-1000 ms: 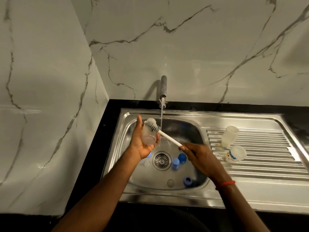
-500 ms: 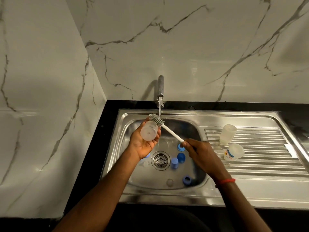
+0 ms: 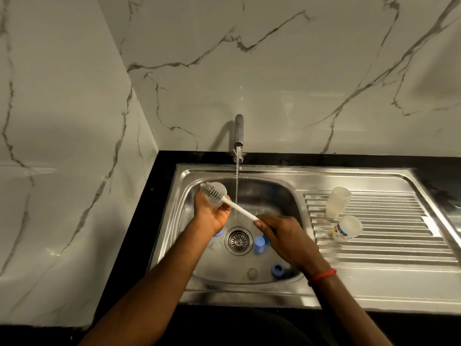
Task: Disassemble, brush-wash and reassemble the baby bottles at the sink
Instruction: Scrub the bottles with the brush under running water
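Two bottles [image 3: 338,202] [image 3: 347,228] on drainboard [image 3: 389,247], one bottle [image 3: 222,190] in left hand [image 3: 212,217], one brush [image 3: 233,205].

Home kitchen, stainless steel sink [image 3: 249,293] with ribbed drainboard [image 3: 379,236], running wall tap [image 3: 238,131], black bench [image 3: 139,221], white veined marble wall tiles [image 3: 299,71]

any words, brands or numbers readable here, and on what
Label on the nearer bottle on the drainboard: blue, red and yellow print, too blurred to read.
No text shows on the farther bottle, the held bottle, the brush or the tap.
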{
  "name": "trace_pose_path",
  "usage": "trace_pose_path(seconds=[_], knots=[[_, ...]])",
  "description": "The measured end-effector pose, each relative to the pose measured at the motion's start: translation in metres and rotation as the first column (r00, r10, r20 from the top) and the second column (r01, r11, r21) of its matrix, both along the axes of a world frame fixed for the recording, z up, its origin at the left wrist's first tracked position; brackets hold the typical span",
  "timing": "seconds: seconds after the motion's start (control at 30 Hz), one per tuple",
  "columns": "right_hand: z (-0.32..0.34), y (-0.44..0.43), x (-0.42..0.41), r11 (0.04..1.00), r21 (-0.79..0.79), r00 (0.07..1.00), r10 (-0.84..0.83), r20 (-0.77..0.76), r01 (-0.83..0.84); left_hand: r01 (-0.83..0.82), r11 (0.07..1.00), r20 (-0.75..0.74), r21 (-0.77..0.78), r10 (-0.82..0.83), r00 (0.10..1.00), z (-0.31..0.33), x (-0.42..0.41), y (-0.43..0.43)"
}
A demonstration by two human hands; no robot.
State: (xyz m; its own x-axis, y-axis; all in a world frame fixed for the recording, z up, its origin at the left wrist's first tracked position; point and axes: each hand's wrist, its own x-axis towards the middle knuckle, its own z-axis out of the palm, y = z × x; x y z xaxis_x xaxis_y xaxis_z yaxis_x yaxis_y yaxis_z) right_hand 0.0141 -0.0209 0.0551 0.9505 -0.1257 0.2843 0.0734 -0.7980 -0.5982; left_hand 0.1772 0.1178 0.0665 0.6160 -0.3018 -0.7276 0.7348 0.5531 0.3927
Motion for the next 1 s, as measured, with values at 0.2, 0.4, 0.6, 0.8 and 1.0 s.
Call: trace_pose_path(seconds=[0.2,0.4,0.6,0.8,1.0], knots=[[0.009,-0.006,0.003,0.995,-0.067,0.998,-0.066,0.021,0.067,0.068,0.998,0.034,0.003,-0.068,0.997,0.002,-0.001,0.001],[0.005,0.000,0.001,0.999,-0.038,1.000,0.026,-0.010,-0.027,-0.037,0.999,0.000,-0.033,0.037,0.999,0.003,0.004,0.002],[0.003,0.010,0.014,0.996,-0.074,0.999,-0.045,0.027,0.046,0.025,1.000,0.019,-0.002,-0.025,1.000,0.001,-0.003,0.002],[-0.003,-0.012,-0.010,1.000,-0.004,1.000,0.024,-0.005,-0.024,0.047,0.998,0.112,-0.041,-0.042,0.993,0.002,0.006,0.011],[0.002,-0.033,-0.014,0.954,0.184,0.971,-0.234,-0.047,0.238,0.102,0.992,0.207,-0.076,-0.084,0.975,0.001,0.002,0.017]])
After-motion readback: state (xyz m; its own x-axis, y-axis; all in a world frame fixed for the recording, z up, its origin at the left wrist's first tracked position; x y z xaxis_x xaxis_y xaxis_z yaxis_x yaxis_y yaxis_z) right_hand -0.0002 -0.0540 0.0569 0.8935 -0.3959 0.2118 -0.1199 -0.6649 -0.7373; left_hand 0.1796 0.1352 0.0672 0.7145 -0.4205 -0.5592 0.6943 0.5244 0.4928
